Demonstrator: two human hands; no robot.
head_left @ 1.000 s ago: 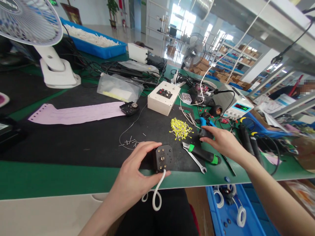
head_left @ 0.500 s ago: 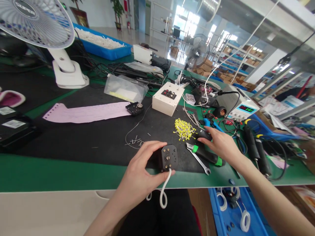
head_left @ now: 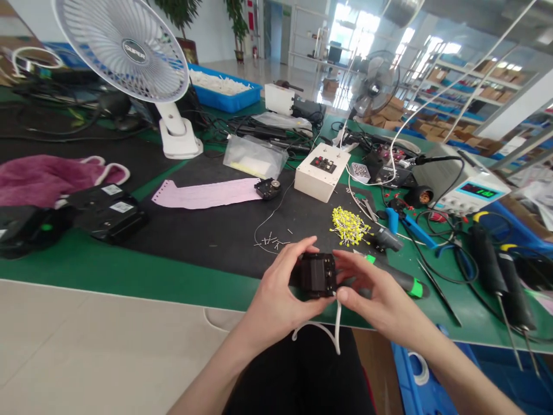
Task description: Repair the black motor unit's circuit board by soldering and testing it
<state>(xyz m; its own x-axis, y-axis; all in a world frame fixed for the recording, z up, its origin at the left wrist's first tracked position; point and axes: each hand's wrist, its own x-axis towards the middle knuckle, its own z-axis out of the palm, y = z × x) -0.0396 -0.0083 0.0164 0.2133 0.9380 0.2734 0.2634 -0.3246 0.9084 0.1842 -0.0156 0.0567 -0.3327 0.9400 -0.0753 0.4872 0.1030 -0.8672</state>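
Observation:
My left hand (head_left: 276, 291) is wrapped round a small black boxy device (head_left: 318, 275) near the table's front edge, thumb below and fingers above. A white cable (head_left: 338, 328) leaves the underside of the device and loops down over my lap. From the other side my right hand (head_left: 382, 294) closes on the device, its thumb at the cable's exit and its fingers partly hidden behind. Beyond the right hand lies a black-handled tool (head_left: 387, 238) beside a pile of yellow-capped pins (head_left: 349, 226). A black and green cutter (head_left: 401, 279) is partly covered by that hand.
Loose metal pins (head_left: 273, 240) lie on the black mat (head_left: 207, 230). Behind stand a cream switch box (head_left: 317, 181) and a white fan (head_left: 173, 127). To the right are blue-handled pliers (head_left: 419, 230), tweezers (head_left: 440, 294), black corded tools (head_left: 486, 259) and a power supply (head_left: 458, 178).
My right hand has left the black-handled tool and come to the device. The device has turned in my left hand, showing another side. The whole view has swung to the left.

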